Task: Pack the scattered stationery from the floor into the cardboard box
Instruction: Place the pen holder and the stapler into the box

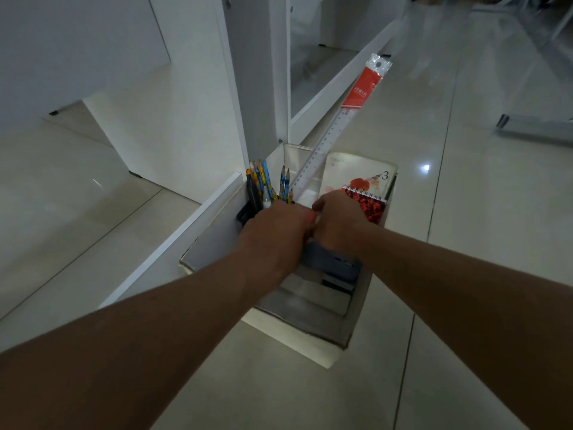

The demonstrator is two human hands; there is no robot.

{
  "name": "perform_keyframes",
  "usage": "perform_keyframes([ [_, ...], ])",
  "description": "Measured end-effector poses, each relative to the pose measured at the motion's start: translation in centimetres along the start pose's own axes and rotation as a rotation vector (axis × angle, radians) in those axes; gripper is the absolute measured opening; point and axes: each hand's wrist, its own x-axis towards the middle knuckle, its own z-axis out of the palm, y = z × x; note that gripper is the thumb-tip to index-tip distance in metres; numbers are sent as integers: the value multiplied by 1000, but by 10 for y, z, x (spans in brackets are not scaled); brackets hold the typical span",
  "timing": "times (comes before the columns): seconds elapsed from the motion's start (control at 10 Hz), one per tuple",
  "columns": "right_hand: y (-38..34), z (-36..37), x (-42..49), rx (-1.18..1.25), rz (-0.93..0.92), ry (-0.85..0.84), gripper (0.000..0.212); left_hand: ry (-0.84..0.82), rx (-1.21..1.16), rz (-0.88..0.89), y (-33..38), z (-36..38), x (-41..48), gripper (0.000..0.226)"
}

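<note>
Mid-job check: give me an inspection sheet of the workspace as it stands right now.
Surface: glossy tiled floor; the box stands on it.
Job's things: cardboard box holds pencils, a ruler sticking out, a book, a red spiral notebook and a grey item.
Clutter: nothing seen.
Grips: left hand and right hand side by side in the box; fingers hidden.
Cables: nothing seen.
Surroundings: white shelving beside the box.
</note>
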Motion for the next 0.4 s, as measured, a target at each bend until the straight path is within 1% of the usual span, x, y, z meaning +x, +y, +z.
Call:
perform_keyframes([
  [0.1, -1, -17, -2, 16, -63, 53, 41, 190, -113, -91, -5, -12, 9, 26],
  [0.2, 0, -40, -8, 47, -119, 122, 38, 396, -169, -78, -13, -22, 15, 26],
  [0.3, 4, -48, -17, 19, -209, 134, 36, 373, -263, 9, -23, -22, 18, 27],
  [0.4, 9, -40, -37, -123, -291, 180, 34, 239, -297, 115, -28, -13, 11, 36],
])
